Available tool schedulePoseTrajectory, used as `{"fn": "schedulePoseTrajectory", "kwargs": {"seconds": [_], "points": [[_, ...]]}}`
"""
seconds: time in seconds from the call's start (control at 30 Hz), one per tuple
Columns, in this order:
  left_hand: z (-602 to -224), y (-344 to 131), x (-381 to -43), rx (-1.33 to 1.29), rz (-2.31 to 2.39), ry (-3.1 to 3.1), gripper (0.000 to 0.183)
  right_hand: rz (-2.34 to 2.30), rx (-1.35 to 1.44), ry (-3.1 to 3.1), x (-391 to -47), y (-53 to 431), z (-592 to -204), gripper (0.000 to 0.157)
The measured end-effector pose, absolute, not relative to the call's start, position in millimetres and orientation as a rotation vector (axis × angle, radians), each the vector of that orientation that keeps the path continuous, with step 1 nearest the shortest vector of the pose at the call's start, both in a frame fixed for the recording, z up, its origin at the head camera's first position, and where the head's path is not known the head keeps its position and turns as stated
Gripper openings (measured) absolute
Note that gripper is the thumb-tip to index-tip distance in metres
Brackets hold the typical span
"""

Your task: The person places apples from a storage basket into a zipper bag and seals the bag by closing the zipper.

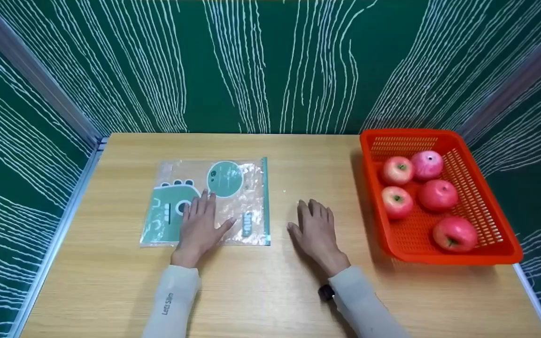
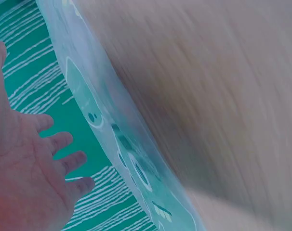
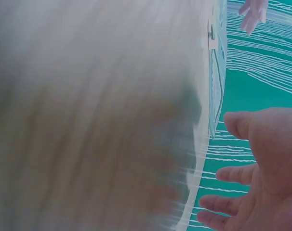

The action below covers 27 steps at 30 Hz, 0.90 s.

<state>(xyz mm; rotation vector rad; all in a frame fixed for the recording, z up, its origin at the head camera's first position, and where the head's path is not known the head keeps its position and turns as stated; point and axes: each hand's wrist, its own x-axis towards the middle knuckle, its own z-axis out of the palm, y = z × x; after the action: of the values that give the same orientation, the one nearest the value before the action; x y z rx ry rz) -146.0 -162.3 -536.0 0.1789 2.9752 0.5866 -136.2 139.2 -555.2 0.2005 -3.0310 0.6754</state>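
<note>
A clear plastic zip bag (image 1: 251,202) with green printing lies flat on the wooden table. Over its lower middle is my left hand (image 1: 200,225), fingers spread and straight. The left wrist view shows a gap between that left hand (image 2: 30,168) and the bag (image 2: 131,154), so it hovers above. To the right of the bag's green zip edge, my right hand (image 1: 317,232) is above bare wood with loosely bent fingers. Nothing is in its palm in the right wrist view, where the bag (image 3: 217,91) appears edge-on.
An orange-red plastic basket (image 1: 444,257) stands at the table's right side, holding several red apples (image 1: 438,195). Green panels (image 1: 280,70) with white wavy lines rise behind the table (image 1: 270,291) and on both sides. A dark band (image 1: 326,293) sits at the right wrist.
</note>
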Motion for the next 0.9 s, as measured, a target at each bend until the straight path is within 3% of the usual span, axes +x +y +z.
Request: {"fn": "schedulePoseTrajectory", "kwargs": {"seconds": [0.9], "points": [[-535, -108, -143, 0.298, 0.613, 2.946, 0.085, 0.731, 0.270, -2.973, -135, 109, -556, 0.066]]}}
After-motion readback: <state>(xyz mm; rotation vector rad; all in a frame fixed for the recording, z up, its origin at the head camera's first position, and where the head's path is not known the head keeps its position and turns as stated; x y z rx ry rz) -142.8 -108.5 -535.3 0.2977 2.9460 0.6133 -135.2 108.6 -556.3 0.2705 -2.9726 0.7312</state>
